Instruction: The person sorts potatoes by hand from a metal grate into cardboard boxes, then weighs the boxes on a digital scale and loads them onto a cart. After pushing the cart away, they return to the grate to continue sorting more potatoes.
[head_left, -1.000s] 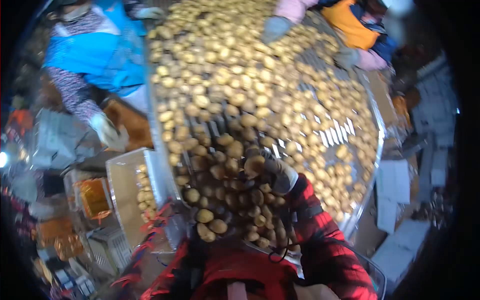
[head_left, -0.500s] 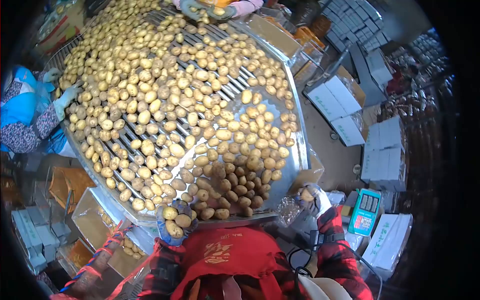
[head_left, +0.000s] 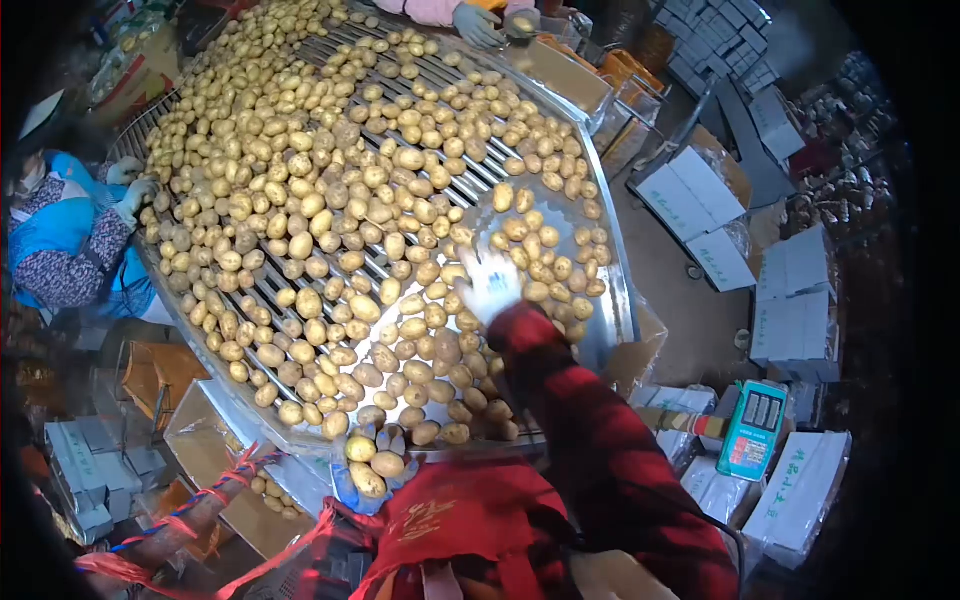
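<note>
A round metal sorting table (head_left: 612, 300) with a slatted top is covered with several yellow potatoes (head_left: 300, 215). My left hand (head_left: 368, 468), in a blue glove, is cupped at the table's near rim and holds three potatoes. My right hand (head_left: 490, 283), in a pale glove with a red plaid sleeve behind it, reaches out over the potatoes near the table's right side. It is blurred and its fingers look spread; I see nothing held in it.
A person in blue (head_left: 62, 245) works at the table's left edge. Another person's gloved hands (head_left: 478, 22) are at the far rim. An open box with potatoes (head_left: 262, 495) sits below left. White cartons (head_left: 790, 300) and a teal scale (head_left: 752, 428) stand on the right.
My right hand has left the spot beside the scale at the lower right and swung up and left over the potatoes. My left hand keeps holding potatoes at the rim.
</note>
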